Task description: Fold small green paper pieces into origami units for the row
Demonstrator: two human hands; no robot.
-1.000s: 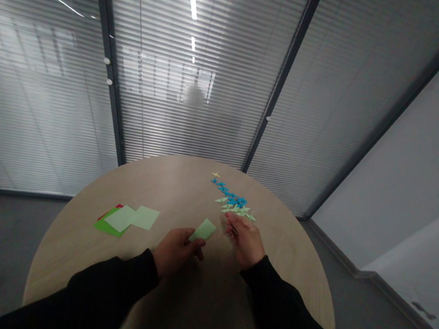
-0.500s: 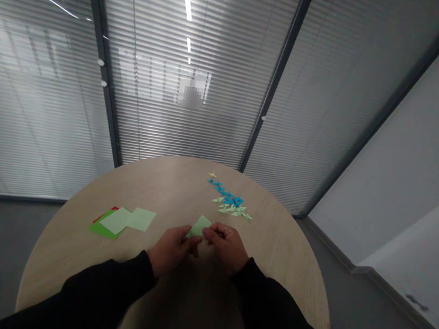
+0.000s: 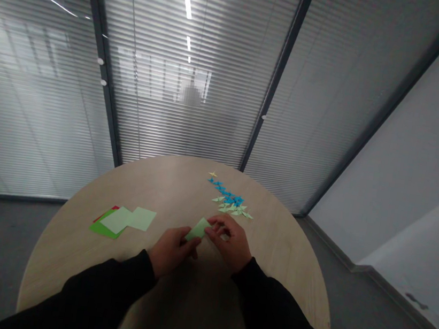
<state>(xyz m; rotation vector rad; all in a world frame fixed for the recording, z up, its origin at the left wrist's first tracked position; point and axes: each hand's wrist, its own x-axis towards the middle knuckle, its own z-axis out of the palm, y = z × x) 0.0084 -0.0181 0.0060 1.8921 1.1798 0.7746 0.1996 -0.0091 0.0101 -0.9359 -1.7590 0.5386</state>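
A small piece of light green paper (image 3: 198,229) is held above the near middle of the table, between my two hands. My left hand (image 3: 173,249) pinches its left and lower side between thumb and fingers. At the right edge, my right hand (image 3: 230,241) has its thumb and forefinger closed on the paper. Part of the sheet is hidden behind the fingers, so its folds do not show clearly. Beyond my right hand lie several light green folded paper shapes (image 3: 233,209) and a row of blue ones (image 3: 226,192), with one yellow folded shape (image 3: 213,174) at the far end.
Left of my hands, loose light green sheets (image 3: 142,219) overlap a bright green sheet (image 3: 103,230) and a red sheet (image 3: 115,208). All lie on a round wooden table (image 3: 70,253). Glass panels with blinds (image 3: 184,127) stand behind it, a white wall (image 3: 412,201) to the right.
My right hand has moved slightly up along the paper's right edge, and its fingers have shifted. The paper looks narrower and more tilted. My left hand keeps its hold.
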